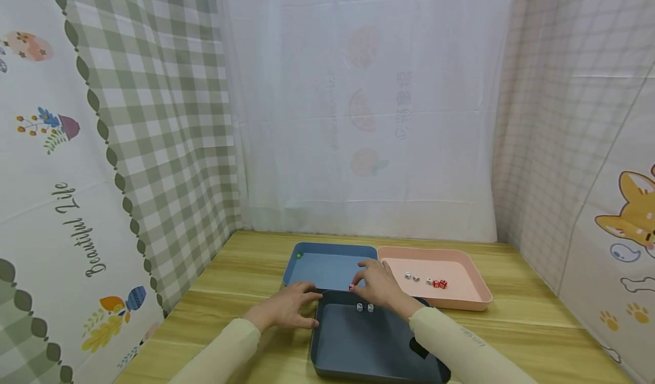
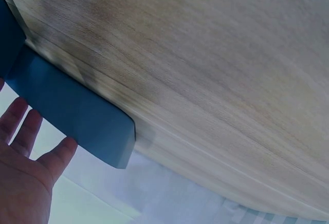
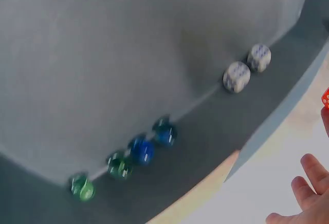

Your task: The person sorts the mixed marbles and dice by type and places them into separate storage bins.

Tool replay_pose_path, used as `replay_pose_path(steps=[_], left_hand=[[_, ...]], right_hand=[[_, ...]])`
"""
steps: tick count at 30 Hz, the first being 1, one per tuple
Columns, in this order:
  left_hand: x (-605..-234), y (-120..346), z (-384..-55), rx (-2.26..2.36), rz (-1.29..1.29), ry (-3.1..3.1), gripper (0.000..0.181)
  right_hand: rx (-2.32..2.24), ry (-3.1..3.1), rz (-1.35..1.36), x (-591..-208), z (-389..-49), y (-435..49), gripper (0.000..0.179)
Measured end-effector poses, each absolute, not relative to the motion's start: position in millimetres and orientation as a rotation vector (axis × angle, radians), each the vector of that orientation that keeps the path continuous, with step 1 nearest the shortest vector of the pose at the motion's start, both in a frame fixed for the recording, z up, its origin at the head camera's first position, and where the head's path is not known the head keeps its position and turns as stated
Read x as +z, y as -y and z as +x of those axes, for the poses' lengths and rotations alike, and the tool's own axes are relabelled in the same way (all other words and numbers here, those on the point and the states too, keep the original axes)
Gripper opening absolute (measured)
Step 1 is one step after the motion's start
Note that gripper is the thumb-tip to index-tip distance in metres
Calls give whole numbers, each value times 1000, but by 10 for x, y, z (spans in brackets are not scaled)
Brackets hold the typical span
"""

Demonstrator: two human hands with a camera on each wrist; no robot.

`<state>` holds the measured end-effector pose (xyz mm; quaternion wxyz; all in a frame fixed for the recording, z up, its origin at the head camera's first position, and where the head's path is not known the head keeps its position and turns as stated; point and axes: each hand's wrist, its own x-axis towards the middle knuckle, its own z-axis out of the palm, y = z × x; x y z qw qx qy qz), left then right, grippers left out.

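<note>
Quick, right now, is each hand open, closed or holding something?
Left hand: open, at the edge of the dark gray tray.
Right hand: closed, pinching a red die.

"Beautiful Life" sideways on left curtain (image 1: 30, 168); faint mirrored characters on back curtain (image 1: 307, 111), lettering on right sleeve (image 1: 455, 338), both illegible.

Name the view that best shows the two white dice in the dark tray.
The right wrist view: both white dice appear large and unobstructed, spots visible, in the dark tray. The head view shows them small, near the right hand; the left wrist view does not show them.
</note>
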<state>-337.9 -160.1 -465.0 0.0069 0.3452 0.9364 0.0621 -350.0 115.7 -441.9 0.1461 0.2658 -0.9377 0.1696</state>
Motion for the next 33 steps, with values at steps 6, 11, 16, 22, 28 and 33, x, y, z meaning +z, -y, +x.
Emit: replay_pose_path(steps=[6, 11, 16, 22, 28, 33], left_hand=[[-4666, 1615, -3390, 194, 1087, -2918, 68], [-4681, 1621, -3403, 199, 1086, -2916, 68], [-4675, 1617, -3395, 200, 1088, -2919, 68], [-4676, 1615, -3388, 207, 1070, -2916, 68], [-4684, 1614, -3395, 205, 1065, -2914, 69], [-4678, 1615, -3394, 213, 1064, -2906, 69]], right_hand=[[507, 2710, 676, -4332, -3597, -1372, 5], [495, 2698, 623, -4320, -3669, -1568, 5], [474, 2703, 549, -4318, -3735, -1758, 9], [468, 2719, 464, -4284, -3778, -1978, 11], [454, 2768, 378, -4255, -3825, -2224, 14], [430, 2789, 327, -4239, -3832, -2439, 16]])
